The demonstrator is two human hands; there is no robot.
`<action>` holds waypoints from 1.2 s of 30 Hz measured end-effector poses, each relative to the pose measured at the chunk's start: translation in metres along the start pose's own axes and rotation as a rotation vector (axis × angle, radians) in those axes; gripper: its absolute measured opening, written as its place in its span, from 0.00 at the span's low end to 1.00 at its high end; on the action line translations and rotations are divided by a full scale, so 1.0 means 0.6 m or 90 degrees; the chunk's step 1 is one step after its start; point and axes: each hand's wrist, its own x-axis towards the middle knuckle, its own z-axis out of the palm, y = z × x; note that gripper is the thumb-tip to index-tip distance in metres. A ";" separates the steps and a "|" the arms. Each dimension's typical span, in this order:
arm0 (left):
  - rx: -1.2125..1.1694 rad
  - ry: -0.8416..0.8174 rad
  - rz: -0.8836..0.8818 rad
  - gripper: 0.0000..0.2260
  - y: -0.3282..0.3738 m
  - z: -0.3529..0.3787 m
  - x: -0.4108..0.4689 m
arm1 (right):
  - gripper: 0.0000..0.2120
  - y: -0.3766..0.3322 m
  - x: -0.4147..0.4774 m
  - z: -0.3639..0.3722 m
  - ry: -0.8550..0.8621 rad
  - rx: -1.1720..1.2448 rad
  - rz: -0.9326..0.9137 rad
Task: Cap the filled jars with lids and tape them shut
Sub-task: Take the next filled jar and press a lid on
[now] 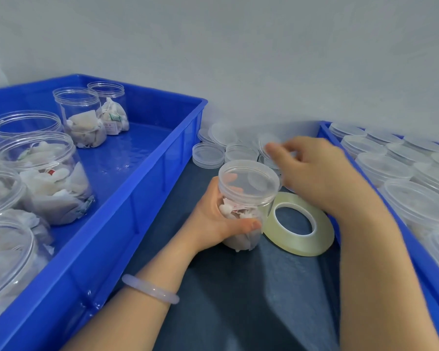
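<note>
With the left hand (pixel 213 220) gripping the jar (pixel 242 211) beside the tape (pixel 302 240), and the blurred right hand (pixel 314 173) unreadable, the lid (pixel 249 174) may seat crooked.

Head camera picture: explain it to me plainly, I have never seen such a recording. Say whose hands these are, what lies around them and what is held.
There is no machine: a person wears a camera on the head, looking down at their own two bare hands. The left hand wraps its grip round a clear plastic jar filled with white sachets, a clear lid on top. The right hand reaches over loose clear lids on the dark surface; it is blurred, so whether it holds one I cannot tell. A roll of clear tape lies flat beside the jar. The blue plastic crate on the left holds open filled jars; the blue crate on the right holds capped jars.
</note>
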 end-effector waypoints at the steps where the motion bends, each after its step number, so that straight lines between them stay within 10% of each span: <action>1: -0.003 0.002 0.000 0.36 0.000 0.000 -0.001 | 0.22 0.004 -0.001 -0.007 0.042 0.027 0.012; 8: 0.004 0.008 -0.002 0.36 0.000 0.000 0.000 | 0.26 -0.003 -0.008 0.002 -0.127 0.036 -0.006; 13: 0.009 0.010 -0.012 0.38 -0.002 0.001 -0.001 | 0.17 0.013 -0.004 -0.020 0.200 0.175 -0.035; 18: 0.022 0.001 -0.008 0.38 0.003 -0.001 -0.002 | 0.29 0.001 -0.008 0.010 -0.145 0.063 -0.017; 23: 0.019 -0.047 -0.001 0.41 0.001 0.005 -0.006 | 0.18 0.032 0.004 -0.015 0.112 0.138 -0.020; 28: 0.018 -0.035 0.038 0.37 0.003 0.004 0.001 | 0.41 0.022 -0.006 0.038 -0.278 0.102 -0.085; 36: 0.119 0.160 0.014 0.23 0.003 0.015 0.004 | 0.32 0.006 -0.005 0.117 0.013 0.108 -0.045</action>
